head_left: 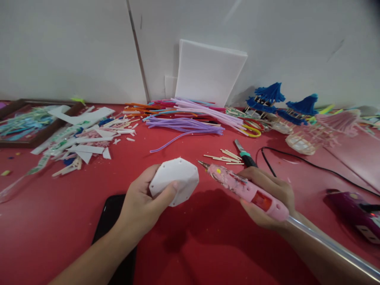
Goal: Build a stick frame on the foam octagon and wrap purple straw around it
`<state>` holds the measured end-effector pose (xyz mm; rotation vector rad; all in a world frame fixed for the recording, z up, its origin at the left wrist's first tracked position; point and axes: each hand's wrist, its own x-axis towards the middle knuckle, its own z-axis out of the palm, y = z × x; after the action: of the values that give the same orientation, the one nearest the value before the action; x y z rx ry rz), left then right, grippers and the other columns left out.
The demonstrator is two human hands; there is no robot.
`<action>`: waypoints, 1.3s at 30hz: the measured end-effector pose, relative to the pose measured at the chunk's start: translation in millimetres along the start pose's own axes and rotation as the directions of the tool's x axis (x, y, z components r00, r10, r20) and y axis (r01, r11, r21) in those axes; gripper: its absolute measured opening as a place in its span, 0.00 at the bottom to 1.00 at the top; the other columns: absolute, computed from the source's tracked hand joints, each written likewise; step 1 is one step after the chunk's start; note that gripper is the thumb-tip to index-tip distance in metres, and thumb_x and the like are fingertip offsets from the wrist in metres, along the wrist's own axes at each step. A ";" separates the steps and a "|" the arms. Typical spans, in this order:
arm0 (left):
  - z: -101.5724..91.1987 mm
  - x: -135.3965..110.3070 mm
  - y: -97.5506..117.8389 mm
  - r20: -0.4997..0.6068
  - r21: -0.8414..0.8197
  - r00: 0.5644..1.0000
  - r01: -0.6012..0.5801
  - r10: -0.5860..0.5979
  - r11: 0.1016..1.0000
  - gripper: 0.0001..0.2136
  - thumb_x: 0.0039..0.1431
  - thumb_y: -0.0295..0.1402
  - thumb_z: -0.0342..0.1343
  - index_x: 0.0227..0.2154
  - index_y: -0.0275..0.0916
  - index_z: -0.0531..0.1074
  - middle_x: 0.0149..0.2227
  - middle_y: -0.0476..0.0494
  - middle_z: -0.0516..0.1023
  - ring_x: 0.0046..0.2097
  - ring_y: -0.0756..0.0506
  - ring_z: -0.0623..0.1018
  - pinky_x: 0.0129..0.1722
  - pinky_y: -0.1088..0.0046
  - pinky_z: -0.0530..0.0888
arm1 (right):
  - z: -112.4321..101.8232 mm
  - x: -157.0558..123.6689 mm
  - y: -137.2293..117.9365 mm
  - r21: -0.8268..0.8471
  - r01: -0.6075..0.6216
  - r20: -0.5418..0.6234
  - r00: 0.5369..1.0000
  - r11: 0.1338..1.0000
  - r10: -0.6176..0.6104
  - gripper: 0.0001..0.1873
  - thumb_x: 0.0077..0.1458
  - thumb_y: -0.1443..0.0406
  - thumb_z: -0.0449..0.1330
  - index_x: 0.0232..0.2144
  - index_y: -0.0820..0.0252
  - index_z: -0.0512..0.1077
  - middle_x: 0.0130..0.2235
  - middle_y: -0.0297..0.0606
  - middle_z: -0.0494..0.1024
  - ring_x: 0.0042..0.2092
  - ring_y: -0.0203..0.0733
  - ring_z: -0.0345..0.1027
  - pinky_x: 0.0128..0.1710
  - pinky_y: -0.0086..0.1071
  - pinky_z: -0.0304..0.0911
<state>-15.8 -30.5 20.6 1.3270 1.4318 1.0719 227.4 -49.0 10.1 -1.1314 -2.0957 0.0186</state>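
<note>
My left hand (pixel 142 204) is closed on a white faceted foam piece (pixel 175 179), thumb across its front, held just above the red table (pixel 208 237). My right hand (pixel 268 196) grips a pink hot glue gun (pixel 246 190) with a clear glue stick (pixel 335 247) sticking out of its back. The metal nozzle (pixel 203 164) points left, a short gap from the right edge of the foam piece.
A black phone (pixel 111 221) lies under my left forearm. Small wooden sticks (pixel 227 157) and a dark pen-like tool (pixel 245 153) lie beyond the gun. Farther back are coloured tubes (pixel 190 118), white foam scraps (pixel 86 138), white foam sheets (pixel 208 73), blue-roofed models (pixel 282 105), a black cable (pixel 297 160), a purple device (pixel 356 209).
</note>
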 end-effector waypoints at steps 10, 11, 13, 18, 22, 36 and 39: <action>-2.5 1.6 1.2 0.009 0.070 1.000 0.014 -0.015 0.997 0.15 0.46 0.41 0.60 0.36 0.39 0.73 0.29 0.47 0.78 0.29 0.45 0.75 0.26 0.75 0.71 | 3.3 -8.7 4.9 0.052 0.007 0.042 0.999 0.999 -0.010 0.08 0.49 0.69 0.53 0.34 0.56 0.65 0.27 0.36 0.72 0.26 0.38 0.66 0.22 0.31 0.59; -2.5 1.8 1.1 0.004 0.073 1.000 0.014 -0.014 0.997 0.15 0.46 0.41 0.60 0.36 0.39 0.73 0.29 0.47 0.78 0.29 0.45 0.75 0.26 0.75 0.71 | 3.4 -8.3 4.5 0.044 0.008 0.045 0.999 0.999 -0.010 0.08 0.49 0.70 0.53 0.34 0.56 0.65 0.27 0.36 0.71 0.26 0.38 0.66 0.22 0.31 0.58; -2.2 1.9 0.9 -0.002 0.083 1.000 0.013 -0.013 0.996 0.14 0.46 0.41 0.60 0.35 0.39 0.73 0.28 0.48 0.78 0.28 0.46 0.74 0.26 0.75 0.70 | 3.4 -6.9 3.5 0.030 0.008 0.040 0.999 1.000 -0.009 0.06 0.48 0.70 0.53 0.32 0.56 0.64 0.26 0.35 0.70 0.25 0.37 0.64 0.21 0.31 0.57; -0.7 0.6 1.8 0.004 0.086 1.000 0.017 -0.017 0.996 0.14 0.46 0.41 0.60 0.35 0.39 0.73 0.28 0.49 0.77 0.28 0.47 0.73 0.25 0.76 0.69 | 2.8 -3.4 1.4 0.062 0.009 0.035 0.999 0.998 -0.012 0.04 0.48 0.69 0.52 0.30 0.57 0.63 0.24 0.33 0.66 0.22 0.35 0.58 0.20 0.30 0.54; -0.1 -0.3 2.3 -0.022 0.082 1.000 0.021 -0.019 0.996 0.13 0.47 0.40 0.59 0.35 0.40 0.73 0.28 0.49 0.77 0.28 0.47 0.74 0.26 0.76 0.70 | 2.8 -3.9 1.8 0.070 0.019 0.035 0.999 0.997 -0.022 0.03 0.48 0.70 0.52 0.29 0.57 0.62 0.24 0.33 0.65 0.22 0.36 0.57 0.20 0.30 0.53; -3.5 2.0 -4.7 0.048 0.218 0.997 -0.075 0.066 0.973 0.13 0.48 0.39 0.57 0.37 0.40 0.72 0.27 0.51 0.77 0.27 0.48 0.74 0.24 0.78 0.70 | -0.4 2.8 -3.8 0.031 0.001 0.047 0.999 1.000 -0.003 0.04 0.47 0.70 0.52 0.27 0.57 0.61 0.22 0.32 0.64 0.20 0.35 0.57 0.18 0.29 0.53; -3.5 0.8 -7.2 0.092 0.264 0.987 -0.149 0.129 0.953 0.10 0.49 0.38 0.57 0.34 0.40 0.73 0.25 0.52 0.76 0.25 0.49 0.73 0.23 0.79 0.69 | 0.6 3.3 2.7 -0.052 -0.051 -0.001 0.999 0.997 0.051 0.06 0.47 0.69 0.52 0.31 0.58 0.63 0.25 0.34 0.69 0.23 0.37 0.63 0.21 0.28 0.58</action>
<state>-21.0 -30.2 14.4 1.6668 1.4854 0.9284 227.9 -44.8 10.7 -1.2164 -2.0783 -0.0116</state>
